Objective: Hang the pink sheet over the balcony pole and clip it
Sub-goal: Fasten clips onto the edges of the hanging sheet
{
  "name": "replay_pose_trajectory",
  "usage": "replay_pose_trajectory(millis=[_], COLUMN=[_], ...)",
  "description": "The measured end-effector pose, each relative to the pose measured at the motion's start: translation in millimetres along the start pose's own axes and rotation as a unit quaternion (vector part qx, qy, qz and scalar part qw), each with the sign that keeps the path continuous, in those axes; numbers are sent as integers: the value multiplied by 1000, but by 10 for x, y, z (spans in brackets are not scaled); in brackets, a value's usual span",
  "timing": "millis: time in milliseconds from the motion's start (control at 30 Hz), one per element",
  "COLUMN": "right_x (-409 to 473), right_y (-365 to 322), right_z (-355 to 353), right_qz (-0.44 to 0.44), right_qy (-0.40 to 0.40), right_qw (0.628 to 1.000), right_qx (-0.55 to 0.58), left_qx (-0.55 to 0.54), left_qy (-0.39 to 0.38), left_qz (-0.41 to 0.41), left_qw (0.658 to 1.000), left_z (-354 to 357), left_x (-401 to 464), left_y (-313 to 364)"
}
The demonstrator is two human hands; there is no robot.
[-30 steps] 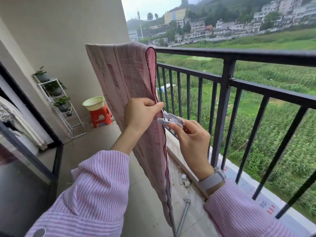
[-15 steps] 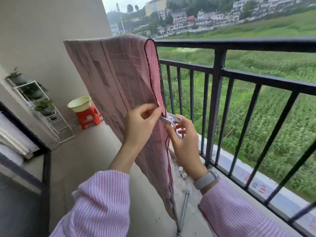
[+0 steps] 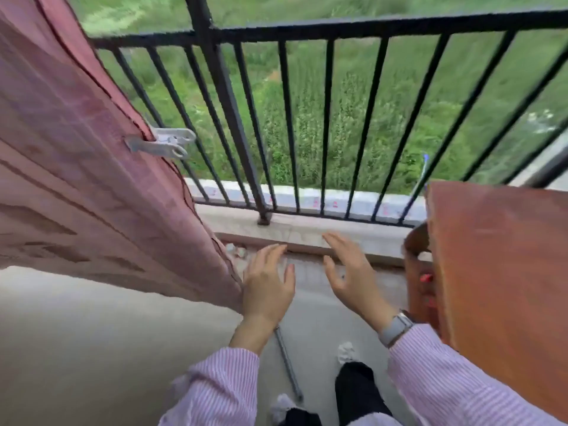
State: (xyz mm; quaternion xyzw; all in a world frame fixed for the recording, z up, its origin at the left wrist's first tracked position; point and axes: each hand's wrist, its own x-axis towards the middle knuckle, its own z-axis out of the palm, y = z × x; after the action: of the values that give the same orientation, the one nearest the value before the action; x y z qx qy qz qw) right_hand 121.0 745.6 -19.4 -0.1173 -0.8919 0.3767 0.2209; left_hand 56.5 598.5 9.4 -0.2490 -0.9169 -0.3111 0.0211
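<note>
Nearest the viewer, at the bottom of the frame, two pink-striped sleeves are reaching forward, and below them two dark trouser legs are showing with two pale slippers, one of them lying between the arms. One thin grey metal rod is lying on the concrete floor between the feet.

Just beyond, in the lower middle, two bare hands are hovering over the floor. The left hand is spreading its fingers loosely and gripping nothing; its outer edge is sitting right at the hem of the pink sheet, though whether it is touching is unclear. The right hand is likewise spread and empty, with a grey watch on its wrist.

The one pink sheet is filling the left side of the frame, hanging down from above the top edge, so its support is out of sight. One white clip is biting its right-hand hem at middle left, free of both hands.

At the right edge, one reddish-brown wooden piece of furniture is blocking the view of the floor behind it.

Farther off, one black metal railing with many upright bars is crossing the upper frame above a low concrete ledge. Past the bars, green plants are filling the background, blurred.
</note>
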Motion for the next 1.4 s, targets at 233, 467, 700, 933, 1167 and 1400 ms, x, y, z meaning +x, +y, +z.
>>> replay_pose_trajectory(millis=[233,467,700,933,1167,1400], right_x=[-1690,-3095,-3724,-3587,-2576,-1411], right_y=[823,1200,1481,1596,1057,347], right_z=[-793,-1448,-1841,-1890,-1590,-712], right_qz=[225,468,613,641,425,328], right_qy=[83,58,77,124,196,76], right_qw=[950,822,758,748,884,929], right_qx=[-201,-320,-211,-124,-5,155], left_qx=[60,102,214,132,-188,-293], left_qy=[-248,-425,-541,-569,-506,-311], left_qz=[189,326,396,344,46,-79], left_qw=[948,838,711,735,841,901], left_z=[1156,2055,2468,2437,1889,1004], left_x=[-618,-1587,-2113,-1930,-1468,-804], left_y=[743,1509,1630,1558,1322,572])
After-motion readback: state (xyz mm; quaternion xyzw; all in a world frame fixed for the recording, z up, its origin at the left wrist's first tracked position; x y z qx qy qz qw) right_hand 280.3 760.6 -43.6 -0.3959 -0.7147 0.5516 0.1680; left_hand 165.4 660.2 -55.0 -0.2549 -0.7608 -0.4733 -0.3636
